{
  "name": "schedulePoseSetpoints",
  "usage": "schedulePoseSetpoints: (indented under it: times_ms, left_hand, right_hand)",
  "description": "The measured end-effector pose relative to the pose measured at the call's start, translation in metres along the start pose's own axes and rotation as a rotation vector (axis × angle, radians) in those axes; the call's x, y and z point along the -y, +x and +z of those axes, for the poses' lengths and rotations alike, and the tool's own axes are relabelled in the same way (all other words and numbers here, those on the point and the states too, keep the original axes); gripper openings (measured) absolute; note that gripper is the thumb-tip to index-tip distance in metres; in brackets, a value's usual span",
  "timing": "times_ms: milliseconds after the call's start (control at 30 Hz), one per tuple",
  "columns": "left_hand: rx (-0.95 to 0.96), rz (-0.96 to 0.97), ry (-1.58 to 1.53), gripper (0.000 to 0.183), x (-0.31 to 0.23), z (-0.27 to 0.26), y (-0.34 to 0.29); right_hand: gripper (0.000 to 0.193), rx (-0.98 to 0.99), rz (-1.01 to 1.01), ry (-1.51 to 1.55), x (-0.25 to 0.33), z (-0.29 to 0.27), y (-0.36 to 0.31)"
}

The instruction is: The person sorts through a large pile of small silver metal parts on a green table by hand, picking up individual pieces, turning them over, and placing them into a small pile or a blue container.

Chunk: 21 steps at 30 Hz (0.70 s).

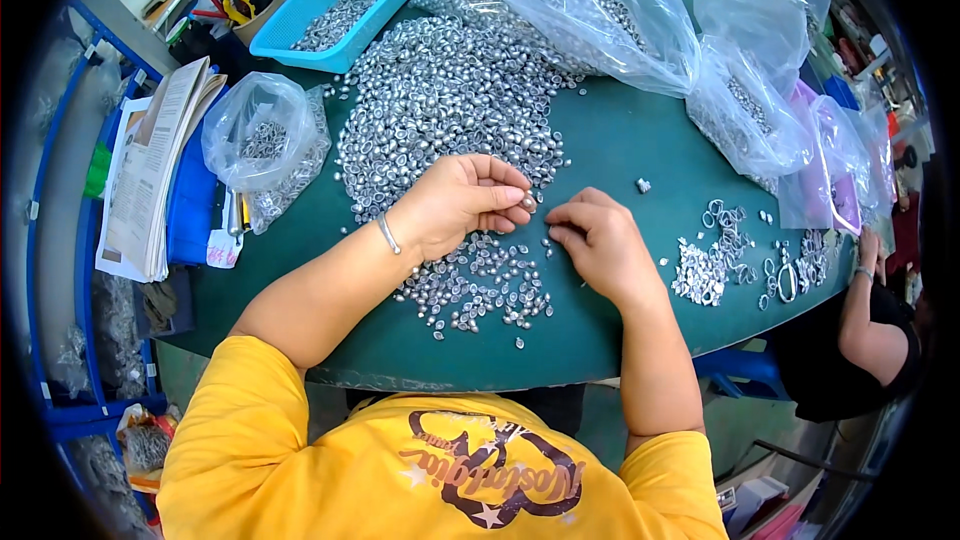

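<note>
A large heap of small, domed silver metal pieces (445,90) covers the middle of the green table (620,155). My left hand (450,202), with a silver bangle at the wrist, is closed over the heap's near edge. Between its thumb and fingertips sits one small silver metal piece (529,202). Just to the right, apart from it, my right hand (607,245) is closed in a pinch low over the table; what its fingers hold, if anything, is hidden. Below my left hand lies a looser scatter of similar pieces (485,285), some showing their hollow side.
A blue plastic basket (345,52) of pieces stands at the back left, near a clear bag (262,140) and stacked papers (155,175). Large clear bags (600,10) fill the back right. Silver rings and flat pieces (700,275) lie right, near another person's arm (862,305).
</note>
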<state>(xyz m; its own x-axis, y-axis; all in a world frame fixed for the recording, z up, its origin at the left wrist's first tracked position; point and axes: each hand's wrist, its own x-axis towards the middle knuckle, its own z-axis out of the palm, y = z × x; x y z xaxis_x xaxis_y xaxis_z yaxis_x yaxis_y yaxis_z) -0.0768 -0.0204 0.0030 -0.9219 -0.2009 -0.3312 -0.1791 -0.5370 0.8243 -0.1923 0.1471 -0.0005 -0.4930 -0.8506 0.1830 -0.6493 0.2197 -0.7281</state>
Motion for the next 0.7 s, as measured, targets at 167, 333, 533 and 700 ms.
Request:
schedulePoseSetpoints:
  times_ms: [167, 333, 533, 700]
  left_hand:
    - [0.029, -0.051, -0.096, 0.013, 0.001, -0.004, 0.000]
    - [0.119, -0.083, -0.229, 0.020, -0.002, -0.010, 0.000]
    - [0.024, 0.077, -0.040, 0.014, -0.016, -0.014, -0.001]
    - [-0.204, 0.578, 1.107, 0.005, -0.009, 0.000, -0.001]
  right_hand:
    - [0.006, -0.019, 0.024, 0.118, 0.000, 0.003, 0.001]
    - [0.011, 0.095, 0.409, 1.110, -0.004, -0.009, 0.008]
    - [0.012, 0.065, 0.443, 1.028, -0.008, -0.015, 0.012]
    - [0.009, -0.079, 0.093, 0.090, 0.004, 0.015, 0.010]
